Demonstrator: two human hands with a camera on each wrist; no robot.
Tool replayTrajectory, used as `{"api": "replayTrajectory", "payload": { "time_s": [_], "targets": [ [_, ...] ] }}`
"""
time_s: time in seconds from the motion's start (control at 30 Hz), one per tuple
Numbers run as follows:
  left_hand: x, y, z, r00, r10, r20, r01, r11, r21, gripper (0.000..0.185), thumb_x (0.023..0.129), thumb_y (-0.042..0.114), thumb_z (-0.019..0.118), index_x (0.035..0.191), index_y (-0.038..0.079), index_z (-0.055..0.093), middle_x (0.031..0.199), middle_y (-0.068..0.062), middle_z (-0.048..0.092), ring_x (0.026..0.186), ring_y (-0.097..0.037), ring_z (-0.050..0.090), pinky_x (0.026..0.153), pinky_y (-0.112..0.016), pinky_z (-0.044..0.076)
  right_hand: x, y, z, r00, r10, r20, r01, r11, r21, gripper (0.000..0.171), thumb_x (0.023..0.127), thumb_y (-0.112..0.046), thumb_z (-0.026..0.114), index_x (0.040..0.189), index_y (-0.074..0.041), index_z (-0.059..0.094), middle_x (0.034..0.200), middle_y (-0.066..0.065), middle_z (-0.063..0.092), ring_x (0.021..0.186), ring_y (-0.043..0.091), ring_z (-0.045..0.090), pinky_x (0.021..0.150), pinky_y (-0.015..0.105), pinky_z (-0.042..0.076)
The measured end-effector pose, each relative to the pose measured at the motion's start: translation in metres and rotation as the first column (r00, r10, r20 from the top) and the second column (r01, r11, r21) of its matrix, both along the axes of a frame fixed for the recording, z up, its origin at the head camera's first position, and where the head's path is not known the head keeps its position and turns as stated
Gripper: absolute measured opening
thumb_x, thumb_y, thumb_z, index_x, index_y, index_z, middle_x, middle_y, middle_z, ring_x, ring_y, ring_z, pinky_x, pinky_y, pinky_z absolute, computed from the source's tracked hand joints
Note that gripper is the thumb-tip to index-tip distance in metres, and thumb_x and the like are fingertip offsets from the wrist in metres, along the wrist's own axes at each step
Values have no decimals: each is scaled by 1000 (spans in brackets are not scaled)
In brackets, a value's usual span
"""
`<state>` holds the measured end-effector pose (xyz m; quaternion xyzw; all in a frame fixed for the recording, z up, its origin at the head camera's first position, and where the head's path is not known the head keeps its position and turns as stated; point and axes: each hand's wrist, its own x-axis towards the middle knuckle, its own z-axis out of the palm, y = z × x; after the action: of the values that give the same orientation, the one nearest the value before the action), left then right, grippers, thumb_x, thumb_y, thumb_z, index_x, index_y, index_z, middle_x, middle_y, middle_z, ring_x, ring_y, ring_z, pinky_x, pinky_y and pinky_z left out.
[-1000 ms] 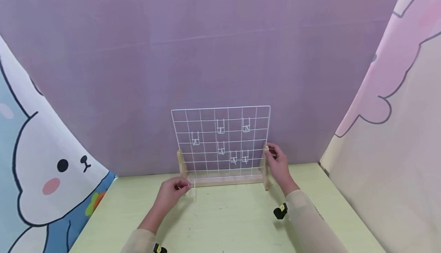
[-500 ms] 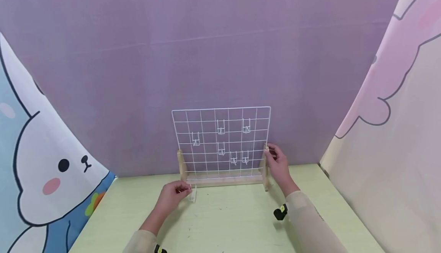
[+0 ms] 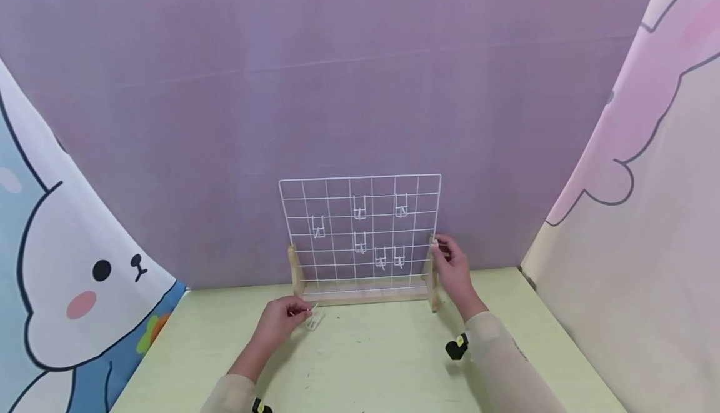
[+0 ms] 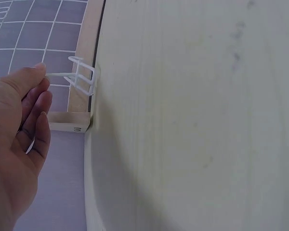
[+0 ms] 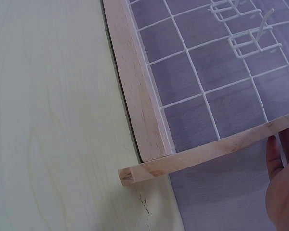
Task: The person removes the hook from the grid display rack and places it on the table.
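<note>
A: What encloses the scene?
B: A mauve fabric backdrop [image 3: 360, 75] across the rear; a cartoon rabbit panel [image 3: 73, 275] at the left; a pink-and-cream cartoon panel [image 3: 647, 169] at the right.

A: What is the surface below?
B: A pale green table [image 3: 388, 363] with faint wood grain, evenly lit.
</note>
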<state>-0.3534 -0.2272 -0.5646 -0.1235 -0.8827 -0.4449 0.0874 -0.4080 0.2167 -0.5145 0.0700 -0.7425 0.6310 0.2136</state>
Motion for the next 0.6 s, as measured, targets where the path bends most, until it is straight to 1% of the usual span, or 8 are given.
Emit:
{"api": "replayTrajectory", "payload": {
  "time_s": [0.13,0.27,0.4,0.5,0.6],
  "targets": [
    [-1,0,-1,1000,2,1,-2,1000,-4,8,96,6,87,94,13,83,86,8,74,76,-10,63,64,-24,53,0,0,2,1000,-3,23,3,1000,2,34,115,-9,60,147,2,61,127,28,67,109,30,63,89,40,63],
    [-1,-1,-2,1000,4,-4,-4,1000,-10,9,96,5,87,95,13,83,85,8,74,76,-9,63,64,-24,54,0,-1,1,1000,-6,21,6,1000,0,35,115,-13,60,148,-1,61,128,25,67,109,25,62,88,33,61],
    [-2,-1,-3,1000,7,-7,-7,1000,-20,9,96,5,87,95,13,83,85,9,73,76,-9,63,65,-24,54,-1,-1,-1,1000,-5,-8,5,1000,-11,34,115,-19,64,146,-6,64,126,22,68,111,29,63,85,27,60],
    [-3,-1,-3,1000,6,-4,-7,1000,-29,9,96,7,87,94,14,83,84,9,72,76,-10,63,65,-25,54,0,0,-2,1000,5,-26,-5,1000,-26,32,114,-20,65,143,-8,66,124,21,68,109,36,63,82,28,60],
    [-3,-1,-3,1000,8,-3,-8,999,-37,8,96,8,87,94,14,83,85,9,72,77,-10,64,65,-25,54,0,0,-2,999,11,-31,-11,1000,-24,31,114,-21,65,143,-9,66,125,21,67,109,39,63,81,30,60]
  ]
}}
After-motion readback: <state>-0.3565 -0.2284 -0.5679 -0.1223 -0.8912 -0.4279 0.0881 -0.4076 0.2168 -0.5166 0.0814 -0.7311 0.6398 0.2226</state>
